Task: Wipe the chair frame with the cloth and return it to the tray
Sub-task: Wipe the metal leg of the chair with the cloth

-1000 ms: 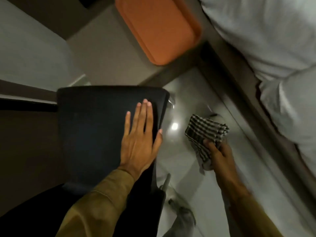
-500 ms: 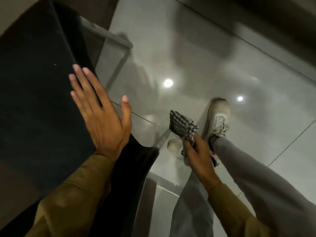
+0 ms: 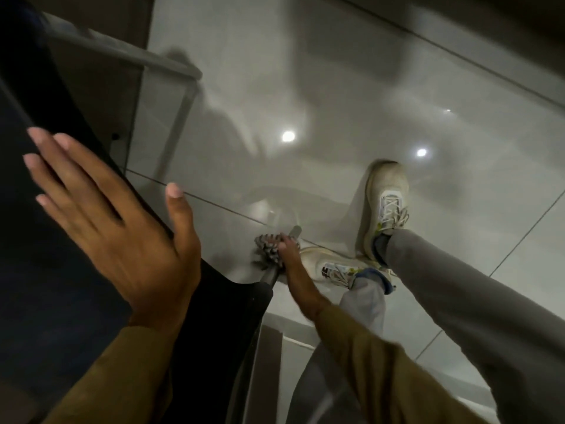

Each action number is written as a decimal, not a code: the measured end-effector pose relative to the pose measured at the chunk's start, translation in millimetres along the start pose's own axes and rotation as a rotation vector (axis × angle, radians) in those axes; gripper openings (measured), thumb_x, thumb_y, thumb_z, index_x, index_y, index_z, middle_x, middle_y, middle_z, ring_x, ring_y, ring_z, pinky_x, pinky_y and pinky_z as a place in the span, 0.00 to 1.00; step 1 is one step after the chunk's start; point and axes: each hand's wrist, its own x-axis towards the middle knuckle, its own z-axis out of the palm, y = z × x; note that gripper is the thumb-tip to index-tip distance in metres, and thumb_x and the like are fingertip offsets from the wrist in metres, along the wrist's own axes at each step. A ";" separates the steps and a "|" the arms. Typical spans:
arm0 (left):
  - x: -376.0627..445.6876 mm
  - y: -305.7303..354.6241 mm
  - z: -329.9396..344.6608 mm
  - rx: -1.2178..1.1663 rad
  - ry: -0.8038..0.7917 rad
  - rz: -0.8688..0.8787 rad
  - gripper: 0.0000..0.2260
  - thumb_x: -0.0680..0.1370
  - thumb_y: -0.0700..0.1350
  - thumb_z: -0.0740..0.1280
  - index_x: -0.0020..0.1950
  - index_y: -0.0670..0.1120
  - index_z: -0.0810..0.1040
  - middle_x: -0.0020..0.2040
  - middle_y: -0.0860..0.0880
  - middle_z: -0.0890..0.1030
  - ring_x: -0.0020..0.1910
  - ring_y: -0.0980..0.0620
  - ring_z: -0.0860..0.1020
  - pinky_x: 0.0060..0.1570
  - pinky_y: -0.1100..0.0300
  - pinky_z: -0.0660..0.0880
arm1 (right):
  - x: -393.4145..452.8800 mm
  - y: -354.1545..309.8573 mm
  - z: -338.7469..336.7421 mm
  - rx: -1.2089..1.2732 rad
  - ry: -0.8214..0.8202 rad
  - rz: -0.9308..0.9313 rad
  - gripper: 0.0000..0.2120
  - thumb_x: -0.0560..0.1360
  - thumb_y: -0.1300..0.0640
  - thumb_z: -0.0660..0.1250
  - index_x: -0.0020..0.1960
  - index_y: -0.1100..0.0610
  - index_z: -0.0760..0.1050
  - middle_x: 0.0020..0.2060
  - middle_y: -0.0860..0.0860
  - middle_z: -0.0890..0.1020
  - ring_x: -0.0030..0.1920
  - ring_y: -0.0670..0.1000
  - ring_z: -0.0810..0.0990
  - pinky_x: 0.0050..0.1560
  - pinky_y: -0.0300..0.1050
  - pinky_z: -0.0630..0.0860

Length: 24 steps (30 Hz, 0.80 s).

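Pressing my left hand (image 3: 113, 228) flat and spread on the dark chair seat (image 3: 39, 255) to steady it, I pinch the checked cloth (image 3: 269, 249) in my right hand (image 3: 290, 255) around the frame leg (image 3: 275, 270), at five o'clock from my left thumb

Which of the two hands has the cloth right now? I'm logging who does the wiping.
The right hand, low by the metal chair frame, is closed on the checked cloth. The left hand lies flat and open on the dark chair seat.

Checked woven cloth (image 3: 269, 250), glossy floor (image 3: 305, 71)
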 end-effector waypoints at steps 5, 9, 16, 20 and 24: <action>2.4 -0.2 0.9 -0.032 0.000 0.009 0.39 0.88 0.62 0.45 0.88 0.33 0.49 0.89 0.32 0.53 0.88 0.30 0.55 0.87 0.36 0.55 | 7.0 -4.9 -5.1 -0.023 -0.017 0.021 0.21 0.92 0.49 0.49 0.84 0.45 0.61 0.90 0.48 0.55 0.90 0.50 0.53 0.91 0.53 0.51; 0.3 10.4 -8.1 -0.026 0.030 0.019 0.37 0.88 0.59 0.48 0.87 0.32 0.50 0.89 0.31 0.52 0.89 0.30 0.51 0.89 0.37 0.50 | -77.2 -1.9 11.5 0.034 -0.124 -0.071 0.29 0.84 0.30 0.55 0.84 0.35 0.65 0.85 0.33 0.65 0.87 0.36 0.57 0.88 0.44 0.55; 0.9 4.3 -0.6 -0.042 0.098 0.035 0.37 0.89 0.57 0.49 0.86 0.29 0.52 0.88 0.29 0.54 0.89 0.30 0.53 0.90 0.38 0.51 | -25.7 1.0 16.3 -0.017 0.033 -0.104 0.17 0.92 0.54 0.50 0.77 0.44 0.66 0.88 0.47 0.59 0.89 0.45 0.56 0.85 0.35 0.59; 1.7 -1.7 7.1 -0.049 0.141 0.078 0.36 0.89 0.57 0.51 0.86 0.29 0.52 0.88 0.29 0.55 0.89 0.30 0.53 0.90 0.42 0.49 | 23.0 -1.7 -1.6 -0.029 0.056 0.005 0.20 0.91 0.51 0.51 0.82 0.44 0.65 0.89 0.48 0.58 0.90 0.53 0.55 0.91 0.58 0.53; 2.3 -1.2 7.7 -0.081 0.168 0.063 0.37 0.88 0.57 0.52 0.86 0.30 0.53 0.88 0.30 0.56 0.89 0.31 0.54 0.90 0.43 0.50 | -14.2 -1.3 5.6 -0.004 -0.020 -0.038 0.24 0.89 0.41 0.54 0.84 0.41 0.65 0.89 0.44 0.60 0.89 0.50 0.58 0.89 0.59 0.59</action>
